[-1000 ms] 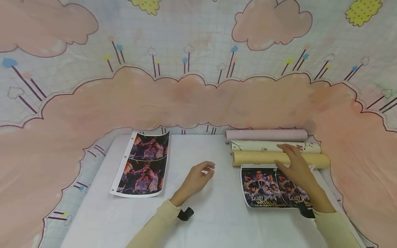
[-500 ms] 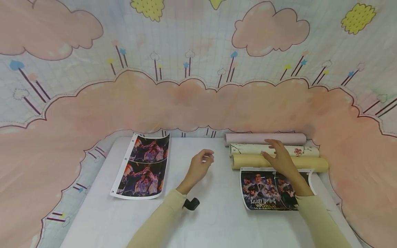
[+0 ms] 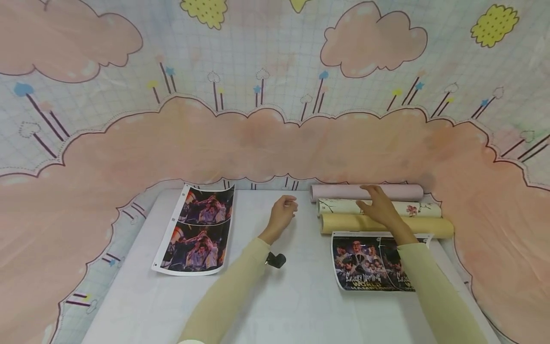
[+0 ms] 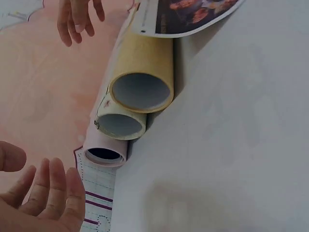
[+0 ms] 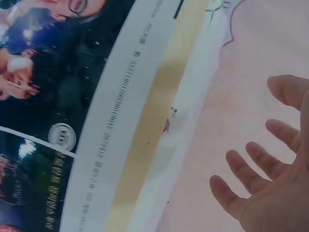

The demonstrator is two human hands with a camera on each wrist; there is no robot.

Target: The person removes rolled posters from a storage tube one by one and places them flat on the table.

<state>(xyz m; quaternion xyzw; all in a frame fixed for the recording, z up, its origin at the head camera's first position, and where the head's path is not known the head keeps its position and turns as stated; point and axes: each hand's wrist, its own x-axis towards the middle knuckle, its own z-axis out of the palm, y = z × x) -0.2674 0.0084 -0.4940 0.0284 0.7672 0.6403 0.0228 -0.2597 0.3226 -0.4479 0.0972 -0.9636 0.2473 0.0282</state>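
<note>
Three hollow paper rolls lie side by side at the back right: a pale pink roll (image 3: 404, 192) farthest off, a cream roll with blossom print (image 3: 339, 206) in the middle, a yellow roll (image 3: 431, 226) nearest. My right hand (image 3: 380, 209) hovers above them, fingers spread and loosely bent, holding nothing; the right wrist view shows the same hand (image 5: 270, 179) apart from the rolls. Left of the roll ends, my left hand (image 3: 282, 213) is raised over the table with relaxed fingers and nothing in it. In the left wrist view, the open end of the yellow roll (image 4: 166, 72) faces me.
A glossy poster sheet (image 3: 358, 263) with group pictures lies before the yellow roll, partly under my right forearm. Another curled photo sheet (image 3: 197, 239) lies on the left of the white table (image 3: 301, 306). A cloud-patterned cloth (image 3: 275, 143) hangs behind.
My right hand has moved left and farther back, from the near rolls toward the pink one. My left hand has reached farther back too. The rolls and sheets stay in place.
</note>
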